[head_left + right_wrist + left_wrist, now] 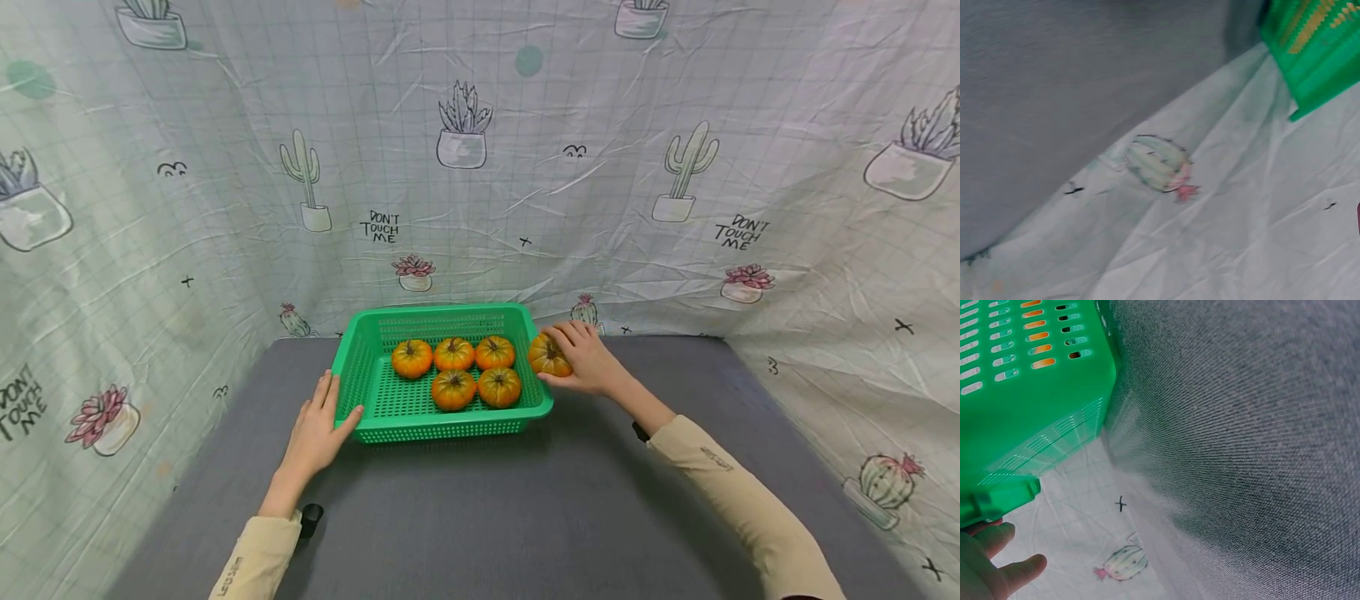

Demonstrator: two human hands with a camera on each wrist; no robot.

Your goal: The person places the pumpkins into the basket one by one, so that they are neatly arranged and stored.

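A green plastic basket (442, 434) with slotted sides sits on the dark table. Inside, several small orange pumpkins (453, 389) lie in two rows toward the middle and right. My right hand (588, 358) grips another pumpkin (546, 357) from its right side, at the basket's right rim; whether that pumpkin touches the rim I cannot tell. At the opposite end, my left hand (315, 429) rests against the left rim with fingers extended and thumb spread toward the front corner. Its fingers (1022, 572) appear beside the rim in the left wrist view. The right wrist view shows no hand.
A grey cloth-like table surface (465, 517) spreads in front of the basket. Behind and on both sides hangs a pale curtain (525, 200) printed with potted cacti and lettering, meeting the table just behind the basket.
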